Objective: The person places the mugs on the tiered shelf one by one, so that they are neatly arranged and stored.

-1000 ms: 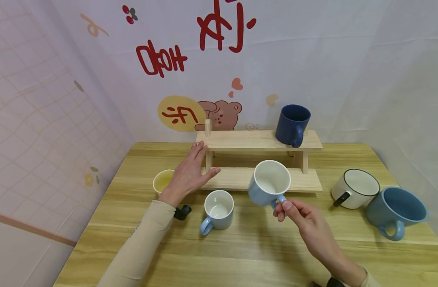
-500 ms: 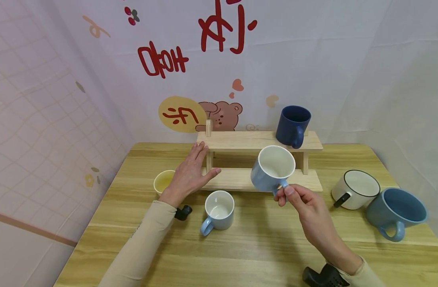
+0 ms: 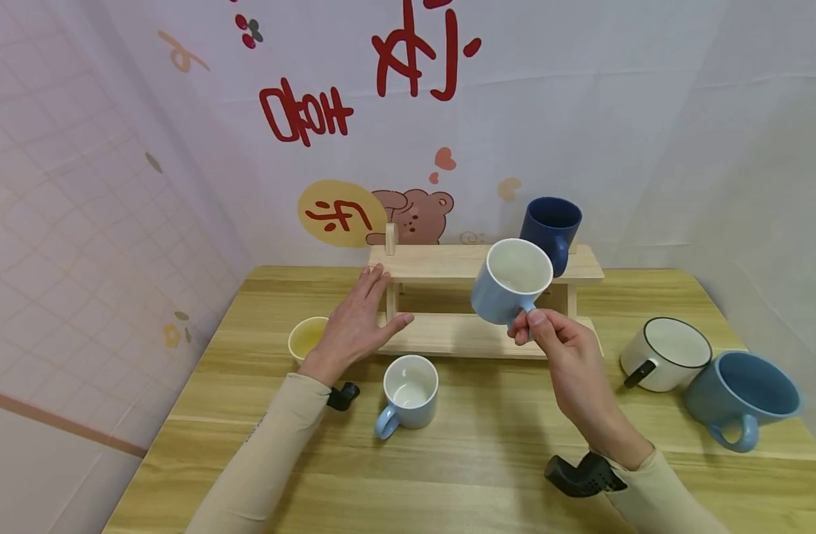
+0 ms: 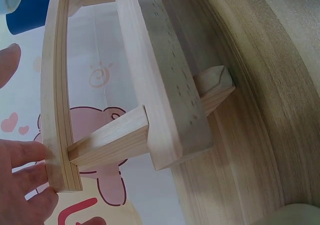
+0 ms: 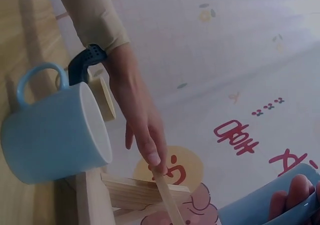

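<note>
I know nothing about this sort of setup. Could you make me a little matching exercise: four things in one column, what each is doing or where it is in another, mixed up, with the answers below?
Things
1. Left hand
2. Dark blue mug
3. Right hand
4. White mug with a black rim

Places and states
A. Holding a light blue mug
B. On the table, beside a larger blue mug
C. Touching the left end of the wooden rack
D. Standing on the rack's upper board

Right pairs: 1-C, 2-D, 3-A, 4-B
</note>
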`<state>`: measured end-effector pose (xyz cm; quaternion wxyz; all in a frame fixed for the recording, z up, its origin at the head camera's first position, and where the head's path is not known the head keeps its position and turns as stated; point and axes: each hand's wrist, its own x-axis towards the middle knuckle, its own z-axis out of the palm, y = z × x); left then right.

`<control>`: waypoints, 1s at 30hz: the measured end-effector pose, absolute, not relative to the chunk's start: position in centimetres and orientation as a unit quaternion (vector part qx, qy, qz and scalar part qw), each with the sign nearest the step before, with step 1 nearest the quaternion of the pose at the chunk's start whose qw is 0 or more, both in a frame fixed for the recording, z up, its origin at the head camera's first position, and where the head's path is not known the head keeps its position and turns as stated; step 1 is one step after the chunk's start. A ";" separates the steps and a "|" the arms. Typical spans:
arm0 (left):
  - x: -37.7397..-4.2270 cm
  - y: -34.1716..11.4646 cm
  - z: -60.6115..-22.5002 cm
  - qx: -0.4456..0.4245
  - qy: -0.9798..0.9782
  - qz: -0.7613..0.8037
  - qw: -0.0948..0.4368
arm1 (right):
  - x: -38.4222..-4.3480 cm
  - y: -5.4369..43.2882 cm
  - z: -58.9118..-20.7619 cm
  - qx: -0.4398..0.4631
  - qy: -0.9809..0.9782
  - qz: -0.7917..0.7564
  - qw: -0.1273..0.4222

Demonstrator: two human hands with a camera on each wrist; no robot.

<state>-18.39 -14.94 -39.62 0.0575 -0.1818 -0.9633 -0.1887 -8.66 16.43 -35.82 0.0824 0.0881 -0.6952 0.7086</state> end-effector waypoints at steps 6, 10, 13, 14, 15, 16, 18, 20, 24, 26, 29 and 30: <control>-18.4 -14.9 -39.4 -0.178 -0.964 -0.187 0.059 | -10.2 16.0 -35.2 0.084 -0.688 0.716 0.085; -18.4 -14.9 -39.4 -0.180 -0.964 -0.188 0.058 | -11.1 15.6 -35.0 0.080 -0.675 0.728 0.094; -18.4 -14.8 -39.5 -0.181 -0.964 -0.188 0.056 | -11.8 15.3 -35.0 0.079 -0.666 0.735 0.102; -18.4 -14.8 -39.5 -0.181 -0.964 -0.189 0.056 | -12.0 15.2 -35.0 0.080 -0.663 0.738 0.104; -18.3 -14.8 -39.5 -0.180 -0.964 -0.188 0.056 | -12.2 15.1 -35.0 0.082 -0.660 0.740 0.105; -18.4 -14.8 -39.5 -0.179 -0.964 -0.188 0.056 | -12.5 15.0 -35.0 0.085 -0.657 0.741 0.108; -18.4 -14.8 -39.5 -0.179 -0.964 -0.189 0.058 | -12.9 14.9 -34.9 0.090 -0.657 0.740 0.116; -18.4 -14.8 -39.6 -0.179 -0.964 -0.189 0.058 | -13.4 14.7 -34.8 0.091 -0.658 0.737 0.126; -18.4 -14.7 -39.6 -0.180 -0.964 -0.189 0.057 | -14.3 14.7 -34.8 0.078 -0.672 0.723 0.141; -18.4 -14.7 -39.6 -0.181 -0.964 -0.188 0.057 | -14.7 14.7 -34.8 0.070 -0.675 0.721 0.139; -18.4 -14.7 -39.6 -0.179 -0.964 -0.187 0.059 | -15.4 14.7 -34.8 0.061 -0.678 0.720 0.132; -18.4 -14.6 -39.6 -0.179 -0.964 -0.187 0.060 | -15.7 14.7 -34.8 0.059 -0.680 0.719 0.130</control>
